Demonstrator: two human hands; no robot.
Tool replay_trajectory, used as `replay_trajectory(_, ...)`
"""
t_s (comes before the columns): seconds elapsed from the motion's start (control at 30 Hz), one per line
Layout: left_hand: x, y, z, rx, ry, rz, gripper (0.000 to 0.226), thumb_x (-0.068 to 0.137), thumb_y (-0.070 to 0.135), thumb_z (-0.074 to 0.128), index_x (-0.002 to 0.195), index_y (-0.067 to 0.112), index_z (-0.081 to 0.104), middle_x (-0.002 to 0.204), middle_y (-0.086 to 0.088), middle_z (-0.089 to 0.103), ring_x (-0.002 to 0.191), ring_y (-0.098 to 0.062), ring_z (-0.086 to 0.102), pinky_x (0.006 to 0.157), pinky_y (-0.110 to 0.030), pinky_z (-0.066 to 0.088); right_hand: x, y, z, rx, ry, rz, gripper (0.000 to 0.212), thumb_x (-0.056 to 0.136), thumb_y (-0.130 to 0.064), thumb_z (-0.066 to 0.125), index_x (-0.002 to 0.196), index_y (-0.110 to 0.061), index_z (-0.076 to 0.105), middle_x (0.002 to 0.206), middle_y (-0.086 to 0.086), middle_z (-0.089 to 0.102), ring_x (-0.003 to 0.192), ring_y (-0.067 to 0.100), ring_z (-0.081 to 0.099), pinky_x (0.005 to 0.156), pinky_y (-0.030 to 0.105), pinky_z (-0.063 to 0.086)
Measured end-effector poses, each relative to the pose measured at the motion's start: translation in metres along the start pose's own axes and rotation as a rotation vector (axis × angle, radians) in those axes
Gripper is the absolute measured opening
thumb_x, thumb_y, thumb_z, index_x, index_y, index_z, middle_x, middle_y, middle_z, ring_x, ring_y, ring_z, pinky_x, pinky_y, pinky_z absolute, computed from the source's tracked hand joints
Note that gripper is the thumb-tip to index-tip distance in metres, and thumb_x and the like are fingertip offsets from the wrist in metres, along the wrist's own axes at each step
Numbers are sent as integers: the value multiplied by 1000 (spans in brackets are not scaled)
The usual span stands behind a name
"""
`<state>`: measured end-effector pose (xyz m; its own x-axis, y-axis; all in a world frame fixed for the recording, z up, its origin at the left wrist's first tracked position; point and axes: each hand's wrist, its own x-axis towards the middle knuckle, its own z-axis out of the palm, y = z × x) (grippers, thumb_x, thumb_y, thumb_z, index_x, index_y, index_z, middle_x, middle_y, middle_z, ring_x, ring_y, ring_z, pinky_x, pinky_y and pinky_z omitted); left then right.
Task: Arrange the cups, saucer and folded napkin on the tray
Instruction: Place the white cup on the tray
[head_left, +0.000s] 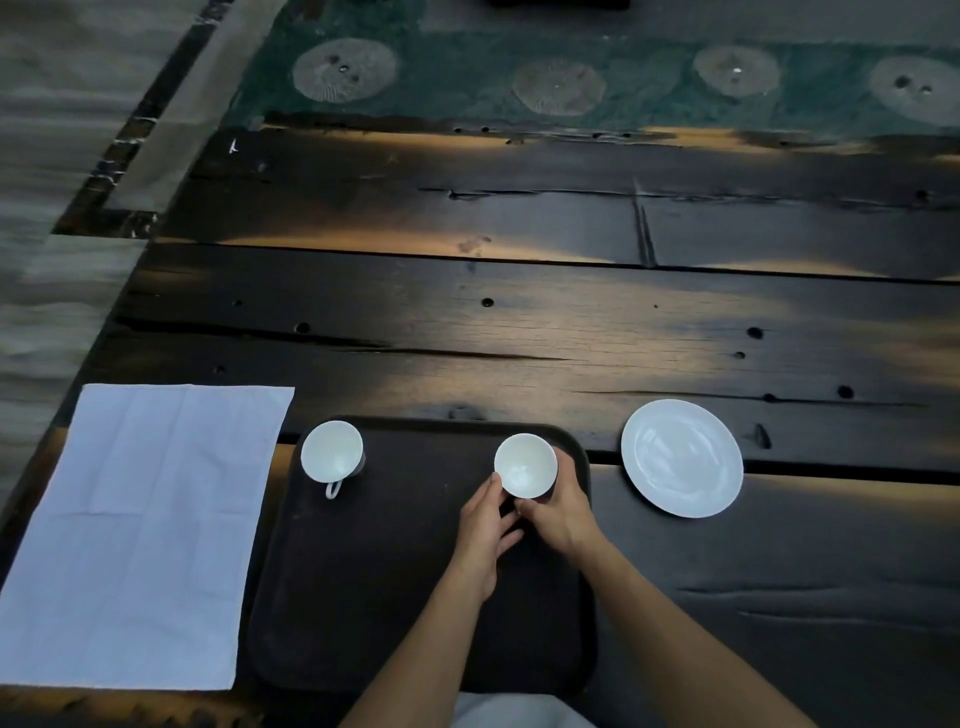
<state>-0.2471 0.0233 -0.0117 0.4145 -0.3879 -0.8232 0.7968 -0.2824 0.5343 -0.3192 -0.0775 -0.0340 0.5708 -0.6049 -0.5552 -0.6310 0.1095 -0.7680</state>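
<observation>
Dark tray (374, 597): it is lying closest to you on the wooden table (519, 322), its near edge reaching almost to your lap.
Your left hand (485, 540): you are reaching over the tray's middle, fingers loosely spread and only the thumb tip touching the left side of the right cup (525, 466).
Your right hand (558, 512): you are cupping it around the right and near sides of the same cup, fingers curled against its wall, holding it.
Right cup: it is sitting upright and white near the tray's far right corner; its handle is hidden.
Left cup (332, 452): it is standing upright at the tray's far left corner, handle pointing toward you, well apart from both hands.
Napkin (135, 535): it is lying flat and white on the table just left of the tray, creased but opened out.
Saucer (681, 458): it is resting on the table just right of the tray's far end, off the tray, with nothing on it.
Beyond: bare dark planks are stretching away to a green patterned strip (571, 78) at the far edge.
</observation>
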Motion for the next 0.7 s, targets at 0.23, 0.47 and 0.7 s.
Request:
replay_trajectory(0.23,7,7,3,-15,2,4,25,104,42,47,127,37,55,116,11,66,104,-15,67,96,-40,53,8,-2,-1,11,10,6,82,74,-5,71,141,-32,33,110,-25,55,114,11,56,90,24,44)
replay_trajectory(0.47,10,8,8,11,-14,20,30,104,42,47,132,35,55,119,11,66,104,-14,67,96,-39,52,10,-4,-3,51,19,-5,80,73,-7,71,140,-33,35,116,-23,56,118,13,56,102,40,50)
replay_trajectory(0.7,7,6,10,24,-13,35,32,104,42,47,134,34,56,123,11,65,103,-11,66,93,-37,52,6,-6,-6,56,28,-8,82,68,-18,71,140,-31,35,114,-27,54,118,14,55,101,38,49)
